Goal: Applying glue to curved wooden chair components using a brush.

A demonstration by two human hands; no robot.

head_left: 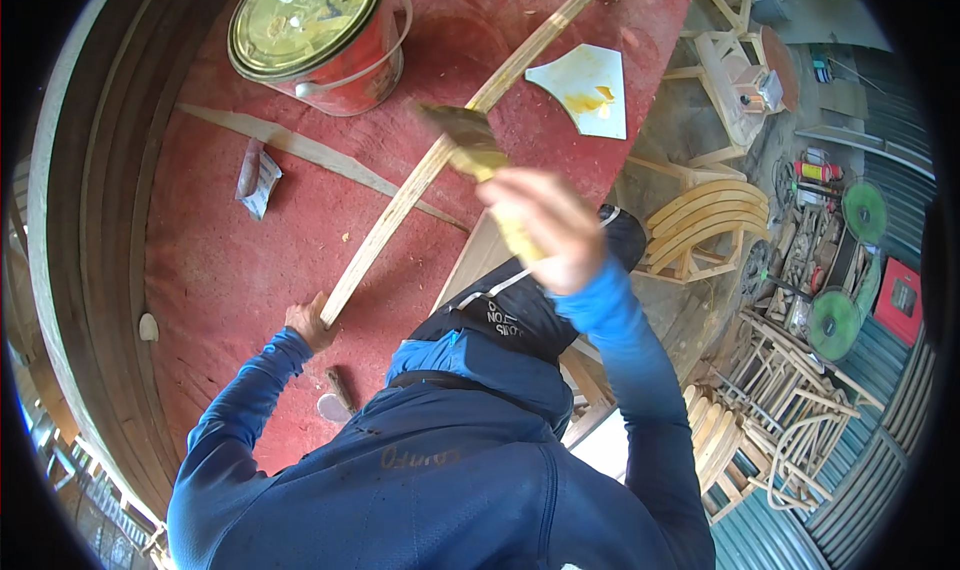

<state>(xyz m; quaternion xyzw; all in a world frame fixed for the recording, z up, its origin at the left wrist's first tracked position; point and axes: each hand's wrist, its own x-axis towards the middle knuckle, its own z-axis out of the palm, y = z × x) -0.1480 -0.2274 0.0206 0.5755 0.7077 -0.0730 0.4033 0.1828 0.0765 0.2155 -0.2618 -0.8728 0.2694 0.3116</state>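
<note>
A long, narrow wooden strip [385, 225] lies slantwise over the red work surface [240, 300]. My left hand [310, 323] is closed around its near end. In my right hand [553, 228] is a putty knife with a yellow handle and a broad dark blade [468, 133], blurred by motion. The blade is over the middle of the strip; whether it touches the wood I cannot tell. To the right of the strip's far part rests a white plate [600, 67] with curved edges, bearing a smear of yellow putty [588, 102].
A red bucket [350, 78] with a stained lid stands at the far left. Under the strip runs a thin tapered board [310, 150]. A crumpled packet [263, 192] and a small wooden-handled tool [340, 390] lie nearby. Curved wooden pieces [705, 225] are stacked at right.
</note>
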